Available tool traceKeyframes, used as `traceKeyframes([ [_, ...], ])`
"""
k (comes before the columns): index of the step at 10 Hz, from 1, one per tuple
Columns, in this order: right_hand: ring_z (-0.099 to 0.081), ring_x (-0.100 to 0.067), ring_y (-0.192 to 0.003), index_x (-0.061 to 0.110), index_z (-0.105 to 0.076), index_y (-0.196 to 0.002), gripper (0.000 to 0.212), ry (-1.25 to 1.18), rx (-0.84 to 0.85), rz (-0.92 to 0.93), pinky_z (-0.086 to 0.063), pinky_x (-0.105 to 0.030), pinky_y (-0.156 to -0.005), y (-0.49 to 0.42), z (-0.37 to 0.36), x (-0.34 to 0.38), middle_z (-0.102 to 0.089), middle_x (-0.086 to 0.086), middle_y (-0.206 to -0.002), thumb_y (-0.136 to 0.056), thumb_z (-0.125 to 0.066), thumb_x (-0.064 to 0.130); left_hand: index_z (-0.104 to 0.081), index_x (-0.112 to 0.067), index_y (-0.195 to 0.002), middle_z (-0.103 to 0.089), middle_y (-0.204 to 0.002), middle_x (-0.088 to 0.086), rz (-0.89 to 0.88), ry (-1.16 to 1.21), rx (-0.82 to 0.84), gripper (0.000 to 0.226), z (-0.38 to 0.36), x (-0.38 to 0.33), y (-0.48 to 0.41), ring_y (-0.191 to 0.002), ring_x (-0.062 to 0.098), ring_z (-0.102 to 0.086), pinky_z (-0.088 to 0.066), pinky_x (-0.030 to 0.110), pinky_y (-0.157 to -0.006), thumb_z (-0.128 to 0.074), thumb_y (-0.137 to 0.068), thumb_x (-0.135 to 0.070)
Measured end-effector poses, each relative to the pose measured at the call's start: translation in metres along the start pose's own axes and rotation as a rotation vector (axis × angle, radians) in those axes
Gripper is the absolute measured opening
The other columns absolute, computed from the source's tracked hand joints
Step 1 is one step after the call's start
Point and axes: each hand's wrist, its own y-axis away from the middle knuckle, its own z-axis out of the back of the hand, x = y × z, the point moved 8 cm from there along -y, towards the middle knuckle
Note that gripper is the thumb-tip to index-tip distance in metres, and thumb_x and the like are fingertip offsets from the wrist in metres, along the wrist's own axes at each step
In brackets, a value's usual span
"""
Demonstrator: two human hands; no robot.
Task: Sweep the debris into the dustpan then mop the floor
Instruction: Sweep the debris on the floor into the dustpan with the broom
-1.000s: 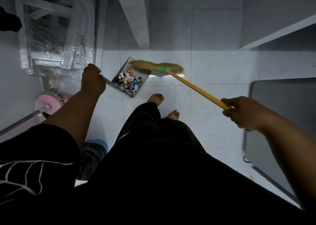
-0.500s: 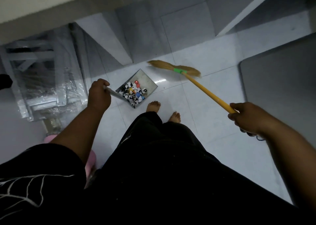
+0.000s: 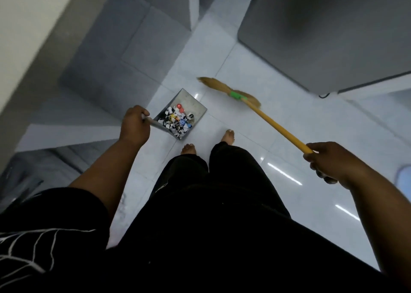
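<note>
- The dustpan (image 3: 193, 106), a grey metal tray with low walls, sits just left of the frame's centre, in front of the person's bare feet (image 3: 189, 148).
- The debris (image 3: 176, 121) lies heaped in the near half of it: black and white scraps of paper mixed with small red, yellow and blue bits that look like bottle caps. The far half of the tray is bare metal.
- The left hand (image 3: 134, 126) has its fingers curled round the dustpan handle (image 3: 153, 122), which runs from the fist to the tray's near corner. Most of the handle is hidden inside the fist.
- Whether the tray rests on the floor (image 3: 311, 123) or is held just above it cannot be told.
- The right hand (image 3: 327, 161), at centre right, is wrapped round the top of the yellow stick of the broom (image 3: 275, 126). The end of the stick is hidden in the grip.
- The stick slants up and left to a green band (image 3: 235, 95) and straw bristles (image 3: 219, 86), which are to the upper right of the dustpan and apart from it. The bristles are blurred, so it is unclear if they touch the tiles.
- A large grey box (image 3: 322, 37) fills the upper right, cut off by the frame edge, with a thin dark cable (image 3: 324, 96) at its lower edge.
- A pale blue round rim (image 3: 403, 175) pokes in at the right edge, and too little shows to name it.
- Black trousers (image 3: 211, 237) and a black sleeve (image 3: 33, 237) with white lines cover the bottom of the frame.
</note>
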Motion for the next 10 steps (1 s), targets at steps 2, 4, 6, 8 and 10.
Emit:
traceKeyframes([
  [2, -0.031, -0.014, -0.039, 0.006, -0.06, -0.088, 0.008, -0.32, -0.079, -0.14, -0.024, -0.02, -0.042, -0.007, 0.027, -0.092, -0.041, -0.007, -0.061, -0.091, -0.052, 0.008, -0.062, -0.001, -0.092, -0.062, -0.102, 0.024, -0.195, -0.097, 0.095, 0.02, -0.036, -0.102, -0.059, -0.099, 0.035, -0.058, -0.043, 0.03, -0.088, -0.05, -0.084, 0.013],
  [4, -0.031, -0.014, -0.038, 0.009, -0.054, -0.084, 0.009, -0.524, -0.168, -0.225, -0.022, -0.02, -0.042, -0.031, 0.067, -0.149, -0.038, -0.007, -0.059, -0.089, -0.05, 0.004, -0.06, -0.002, -0.093, -0.056, -0.095, 0.013, -0.226, -0.126, 0.191, 0.023, -0.086, -0.2, -0.103, -0.097, 0.035, -0.056, -0.044, 0.023, -0.084, -0.047, -0.084, 0.014],
  [6, -0.035, -0.016, -0.04, 0.012, -0.058, -0.09, 0.01, -0.629, -0.249, -0.344, -0.025, -0.019, -0.039, -0.062, 0.103, -0.191, -0.041, -0.007, -0.06, -0.091, -0.05, 0.005, -0.052, -0.016, -0.088, -0.045, -0.085, -0.005, -0.243, -0.187, 0.202, 0.025, -0.119, -0.276, -0.14, -0.08, 0.01, -0.044, -0.034, -0.002, -0.068, -0.045, -0.087, 0.008],
  [8, -0.043, -0.02, -0.046, 0.001, -0.053, -0.083, 0.007, -0.647, -0.332, -0.448, -0.032, -0.024, -0.043, -0.124, 0.131, -0.179, -0.048, -0.013, -0.064, -0.085, -0.046, 0.001, -0.042, -0.031, -0.076, -0.042, -0.079, -0.009, -0.227, -0.227, 0.206, 0.034, -0.138, -0.317, -0.168, -0.091, 0.016, -0.043, -0.03, -0.003, -0.065, -0.049, -0.089, -0.001],
  [10, -0.043, -0.016, -0.029, 0.005, -0.046, -0.07, 0.019, -0.703, -0.284, -0.429, -0.036, -0.019, -0.037, -0.182, 0.13, -0.074, -0.044, -0.009, -0.06, -0.084, -0.046, -0.008, -0.042, -0.022, -0.062, -0.042, -0.077, -0.009, -0.31, -0.323, 0.115, 0.036, -0.144, -0.337, -0.207, -0.076, 0.008, -0.042, -0.037, 0.008, -0.061, -0.035, -0.085, 0.005],
])
